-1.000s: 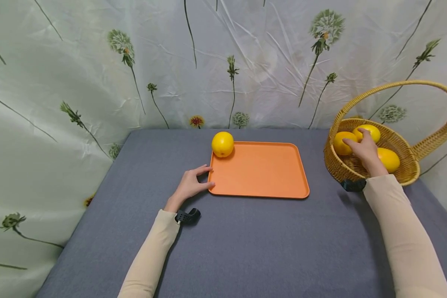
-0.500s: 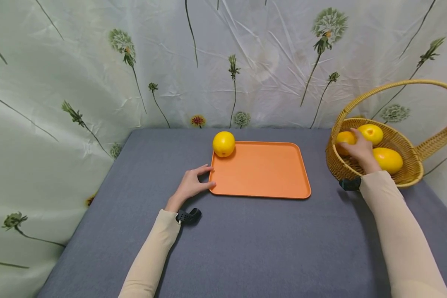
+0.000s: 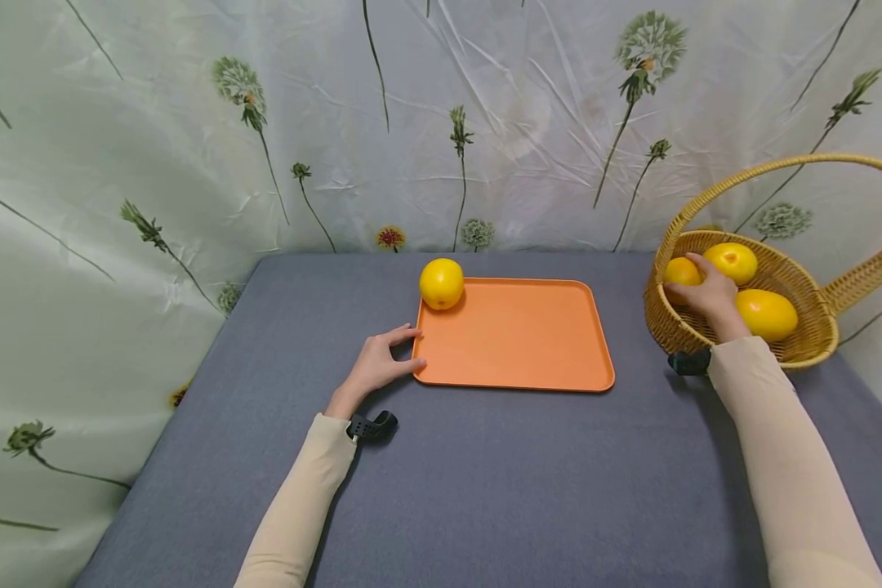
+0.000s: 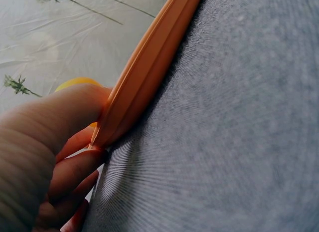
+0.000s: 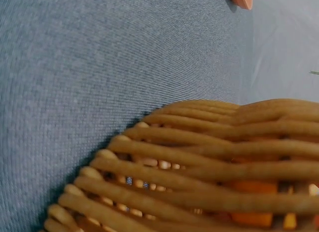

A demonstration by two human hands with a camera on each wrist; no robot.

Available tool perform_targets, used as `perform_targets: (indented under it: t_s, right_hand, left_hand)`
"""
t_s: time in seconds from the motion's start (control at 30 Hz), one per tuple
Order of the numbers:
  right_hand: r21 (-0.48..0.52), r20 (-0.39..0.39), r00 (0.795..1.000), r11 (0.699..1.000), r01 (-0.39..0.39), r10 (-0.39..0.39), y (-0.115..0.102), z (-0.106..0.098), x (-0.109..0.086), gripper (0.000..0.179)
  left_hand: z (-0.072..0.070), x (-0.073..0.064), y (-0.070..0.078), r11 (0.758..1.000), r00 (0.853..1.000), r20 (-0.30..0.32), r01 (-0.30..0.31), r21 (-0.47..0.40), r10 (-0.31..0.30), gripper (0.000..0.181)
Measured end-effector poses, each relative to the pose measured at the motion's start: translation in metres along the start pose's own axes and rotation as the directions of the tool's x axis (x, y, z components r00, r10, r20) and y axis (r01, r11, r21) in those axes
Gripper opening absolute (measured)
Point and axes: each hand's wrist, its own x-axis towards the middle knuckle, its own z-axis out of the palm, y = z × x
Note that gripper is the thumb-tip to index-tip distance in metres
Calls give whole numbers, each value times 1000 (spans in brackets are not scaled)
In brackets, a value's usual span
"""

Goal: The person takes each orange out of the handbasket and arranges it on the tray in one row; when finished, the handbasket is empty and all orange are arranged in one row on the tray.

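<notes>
At the left edge of the orange tray (image 3: 514,335), my left hand (image 3: 371,359) holds the rim, thumb and forefinger spread apart over it. In the left wrist view its thumb (image 4: 82,105) laps over the tray's rim (image 4: 144,67), other fingers at the corner. A round yellow orange (image 3: 441,284) sits at the tray's far left corner. My right hand (image 3: 714,296) is inside the wicker basket (image 3: 669,327), thumb and fingers round an orange (image 3: 682,272) by the left wall. Two more yellow fruits, a far one (image 3: 732,262) and a near oblong one (image 3: 767,315), lie beside it.
The basket's tall handle (image 3: 786,163) arches over its opening. Grey-blue cloth (image 3: 500,482) covers the table, and a flowered curtain (image 3: 382,180) hangs behind and at the left. In the right wrist view the basket's woven wall (image 5: 199,157) hides the right hand.
My right hand has shifted left within the basket and closed round the orange by the left wall. The left hand and tray stay in place.
</notes>
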Motion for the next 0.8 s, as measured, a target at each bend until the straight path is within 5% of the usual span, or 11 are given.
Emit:
perform_targets:
  t_s: [0.47, 0.8]
  right_hand:
    - [23, 2, 1000, 999, -23, 23, -5, -5, -6, 73]
    - [139, 1, 1000, 990, -31, 31, -6, -11, -17, 79]
  left_hand:
    - [1, -2, -1, 1000, 1000, -7, -15, -4, 15, 57]
    - [0, -1, 0, 1000, 1000, -4, -20, 3, 20, 58]
